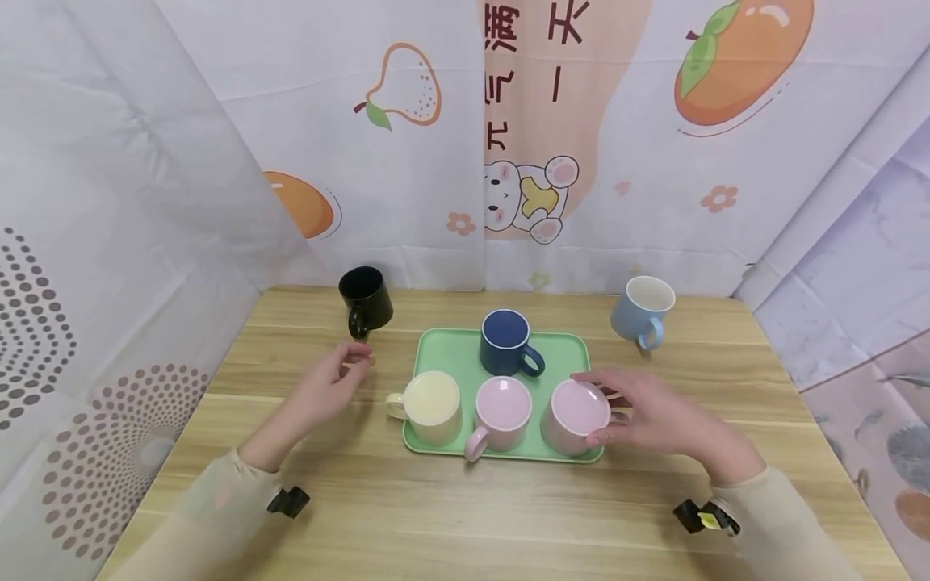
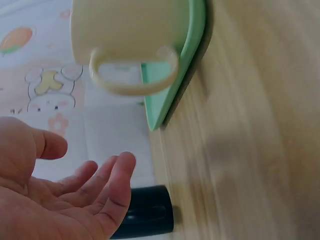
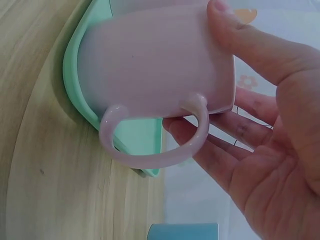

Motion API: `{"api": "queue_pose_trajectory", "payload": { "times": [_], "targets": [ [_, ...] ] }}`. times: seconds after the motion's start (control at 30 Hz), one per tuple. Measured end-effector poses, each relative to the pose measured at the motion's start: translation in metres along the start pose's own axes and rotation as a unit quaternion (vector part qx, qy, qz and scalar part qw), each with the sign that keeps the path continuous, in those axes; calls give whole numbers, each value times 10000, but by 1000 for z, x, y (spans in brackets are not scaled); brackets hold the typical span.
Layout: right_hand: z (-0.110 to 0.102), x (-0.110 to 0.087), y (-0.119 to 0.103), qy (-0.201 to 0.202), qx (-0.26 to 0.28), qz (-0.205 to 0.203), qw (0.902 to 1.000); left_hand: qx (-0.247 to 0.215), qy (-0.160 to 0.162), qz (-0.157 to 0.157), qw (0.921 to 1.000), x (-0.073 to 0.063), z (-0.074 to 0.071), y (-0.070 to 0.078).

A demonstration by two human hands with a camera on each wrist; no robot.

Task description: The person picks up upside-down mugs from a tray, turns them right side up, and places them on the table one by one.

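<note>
My right hand (image 1: 643,407) holds a pink mug (image 1: 579,411) at the right end of a green tray (image 1: 454,343). In the right wrist view, the thumb lies on one side of that mug and the fingers on the other, with its handle (image 3: 155,159) below the palm. Another pink mug (image 1: 503,411) stands beside it in the tray. A cream mug (image 1: 433,407) occupies the left end, and a dark blue mug (image 1: 504,343) stands at the back. My left hand (image 1: 337,379) hovers left of the tray, relaxed and holding nothing, near a black mug (image 1: 366,298).
A light blue mug (image 1: 643,311) stands on the wooden table (image 1: 479,516) at the back right. Behind the table hangs a white printed curtain (image 1: 436,202), with more fabric along both sides.
</note>
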State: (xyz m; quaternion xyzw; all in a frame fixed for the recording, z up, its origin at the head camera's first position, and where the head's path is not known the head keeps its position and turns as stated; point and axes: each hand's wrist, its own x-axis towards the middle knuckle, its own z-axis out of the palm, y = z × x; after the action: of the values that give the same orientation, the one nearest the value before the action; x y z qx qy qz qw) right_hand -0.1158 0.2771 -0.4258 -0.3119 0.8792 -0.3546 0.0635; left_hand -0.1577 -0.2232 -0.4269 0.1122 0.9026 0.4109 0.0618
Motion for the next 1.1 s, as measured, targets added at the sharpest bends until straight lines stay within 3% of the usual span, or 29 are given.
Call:
{"api": "queue_pose_trajectory", "payload": {
  "times": [0.27, 0.43, 0.57, 0.7, 1.1],
  "targets": [
    [1, -3, -2, 66, -41, -25, 10000, 452, -786, 770, 9929, -17, 14, -4],
    [4, -5, -3, 220, -396, -104, 9989, 649, -968, 1203, 9859, -23, 18, -3],
    [6, -5, -3, 292, -547, -210, 9979, 802, -929, 1351, 9832, -25, 22, 0],
    [6, -4, -4, 242, -377, -140, 9989, 1088, -654, 1598, 9790, -22, 26, -1],
    [3, -3, -2, 111, -210, -9, 9997, 1632, -38, 2379, 9575, -11, 34, -3]
  ]
}}
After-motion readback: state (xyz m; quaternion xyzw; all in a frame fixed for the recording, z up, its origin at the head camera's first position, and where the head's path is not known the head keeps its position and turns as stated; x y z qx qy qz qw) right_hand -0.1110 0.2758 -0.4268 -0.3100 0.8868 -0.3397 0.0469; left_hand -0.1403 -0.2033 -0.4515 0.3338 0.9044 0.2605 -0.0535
